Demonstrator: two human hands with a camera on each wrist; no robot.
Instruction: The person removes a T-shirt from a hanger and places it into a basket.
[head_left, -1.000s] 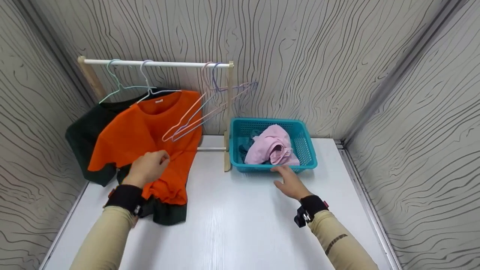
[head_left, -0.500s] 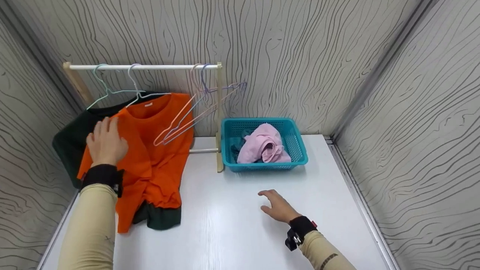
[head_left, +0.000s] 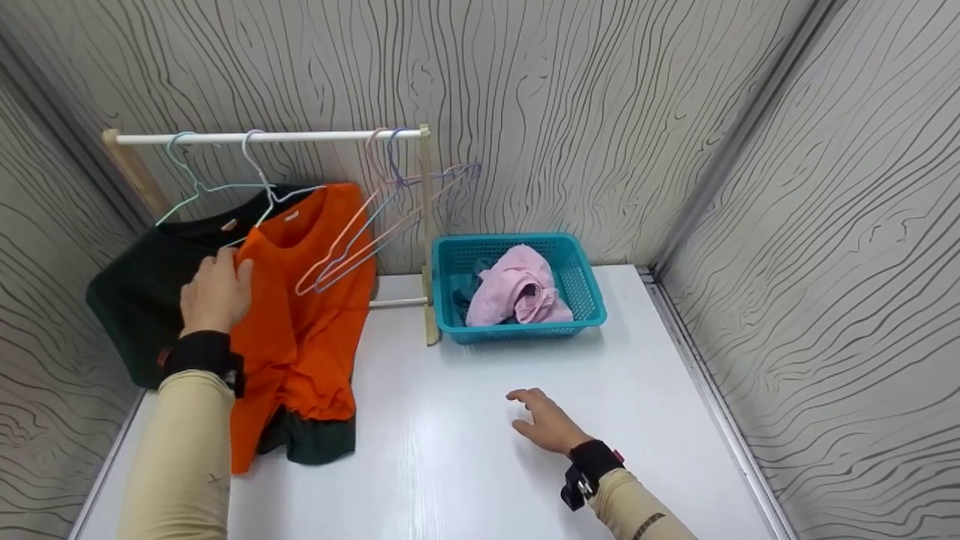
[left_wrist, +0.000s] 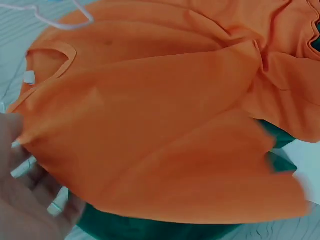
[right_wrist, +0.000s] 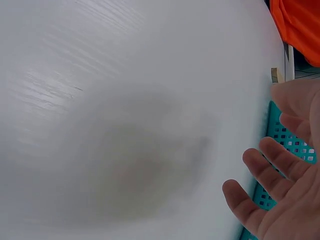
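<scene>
My left hand [head_left: 216,300] pinches the left shoulder of an orange shirt [head_left: 274,330], close to the end of its pale hanger [head_left: 268,193]. In the left wrist view the thumb [left_wrist: 9,126] lies over the shirt's edge, and the fingers pass behind the cloth. The orange shirt overlaps a dark green shirt [head_left: 135,292], which hangs on a mint hanger [head_left: 199,187] to its left. Over the white table [head_left: 420,450], my right hand [head_left: 551,426] is held with relaxed, spread fingers and nothing in it.
A rack with a white rail [head_left: 322,136] stands against the back wall. Pink and purple bare hangers [head_left: 352,240] hang at its right end, jutting forward. To the right sits a teal basket [head_left: 517,335] holding pink cloth [head_left: 502,296] and some dark green cloth.
The left hand moved left and up to the orange shirt's shoulder, whose sleeve now hangs lower. The right hand drew back from the basket toward the front. The head view shifted slightly right.
</scene>
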